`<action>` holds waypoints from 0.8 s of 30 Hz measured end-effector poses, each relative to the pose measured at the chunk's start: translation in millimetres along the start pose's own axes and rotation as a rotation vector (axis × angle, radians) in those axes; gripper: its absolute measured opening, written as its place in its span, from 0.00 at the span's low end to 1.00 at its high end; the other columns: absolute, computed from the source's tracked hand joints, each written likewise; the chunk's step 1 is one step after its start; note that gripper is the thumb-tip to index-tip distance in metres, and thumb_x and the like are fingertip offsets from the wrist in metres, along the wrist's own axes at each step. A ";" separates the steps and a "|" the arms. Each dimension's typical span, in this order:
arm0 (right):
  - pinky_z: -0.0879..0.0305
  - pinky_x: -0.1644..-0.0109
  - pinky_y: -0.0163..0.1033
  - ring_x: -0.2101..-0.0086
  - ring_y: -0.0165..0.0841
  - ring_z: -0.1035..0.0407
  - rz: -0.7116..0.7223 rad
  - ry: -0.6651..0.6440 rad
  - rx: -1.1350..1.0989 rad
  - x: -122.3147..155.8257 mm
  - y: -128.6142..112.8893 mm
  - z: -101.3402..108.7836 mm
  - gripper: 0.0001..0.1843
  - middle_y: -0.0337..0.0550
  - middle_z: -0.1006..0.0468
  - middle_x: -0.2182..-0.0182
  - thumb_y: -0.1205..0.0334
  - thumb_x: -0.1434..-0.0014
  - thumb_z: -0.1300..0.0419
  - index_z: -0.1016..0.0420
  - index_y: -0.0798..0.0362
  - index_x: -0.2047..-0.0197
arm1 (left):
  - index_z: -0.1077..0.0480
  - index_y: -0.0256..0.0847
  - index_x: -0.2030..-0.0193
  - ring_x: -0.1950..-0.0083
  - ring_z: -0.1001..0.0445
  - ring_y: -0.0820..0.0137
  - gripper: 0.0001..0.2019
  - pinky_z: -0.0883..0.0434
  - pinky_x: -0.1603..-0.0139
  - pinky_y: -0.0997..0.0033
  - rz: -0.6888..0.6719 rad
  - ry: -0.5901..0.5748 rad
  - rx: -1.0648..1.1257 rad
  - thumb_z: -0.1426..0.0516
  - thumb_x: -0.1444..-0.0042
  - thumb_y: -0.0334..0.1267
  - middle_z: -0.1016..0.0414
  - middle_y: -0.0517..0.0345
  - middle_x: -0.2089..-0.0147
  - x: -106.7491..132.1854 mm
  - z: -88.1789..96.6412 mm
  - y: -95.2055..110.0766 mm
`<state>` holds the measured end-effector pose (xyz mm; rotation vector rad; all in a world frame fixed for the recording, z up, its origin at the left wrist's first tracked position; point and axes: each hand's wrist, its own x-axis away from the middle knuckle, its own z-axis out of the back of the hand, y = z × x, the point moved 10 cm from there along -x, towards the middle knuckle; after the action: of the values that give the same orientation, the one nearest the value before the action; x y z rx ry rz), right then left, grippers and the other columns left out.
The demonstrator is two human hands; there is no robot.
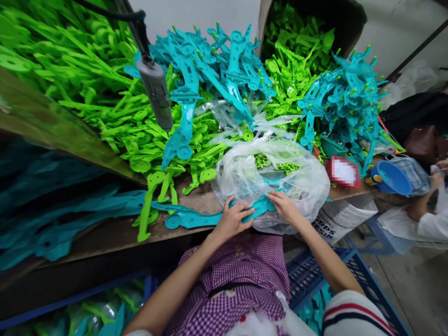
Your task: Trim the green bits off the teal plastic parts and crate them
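The left hand (235, 217) and right hand (285, 207) are grasping one blue part (196, 220) at the table (201, 201) edge, before the plastic bag (240, 175). Piled blue parts (353, 95) are already carrying green tips, perhaps finished; many small green pieces (289, 167) are lying unused.

Teal pc (196, 221): smooth, glossy plstc; bag (236, 175): crinkly plstc.

The white sack (350, 213) reads "GPPS RESIN" (the smaller line above is blurred).
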<state>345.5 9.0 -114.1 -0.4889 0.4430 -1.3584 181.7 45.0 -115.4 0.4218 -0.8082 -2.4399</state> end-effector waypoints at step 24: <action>0.41 0.53 0.42 0.60 0.37 0.36 -0.892 1.122 0.052 147.2 143.8 234.0 0.26 0.46 0.30 0.62 0.45 0.28 0.63 0.32 0.55 0.53 | 0.37 0.52 0.34 0.43 0.26 0.61 0.28 0.29 0.39 0.51 -0.249 0.199 0.019 0.43 0.40 0.29 0.27 0.47 0.43 12.2 97.0 123.4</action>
<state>617.8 -98.3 -7.0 0.2371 1.1762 -2.4646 176.7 -1.5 34.9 0.8015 -0.7298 -2.5639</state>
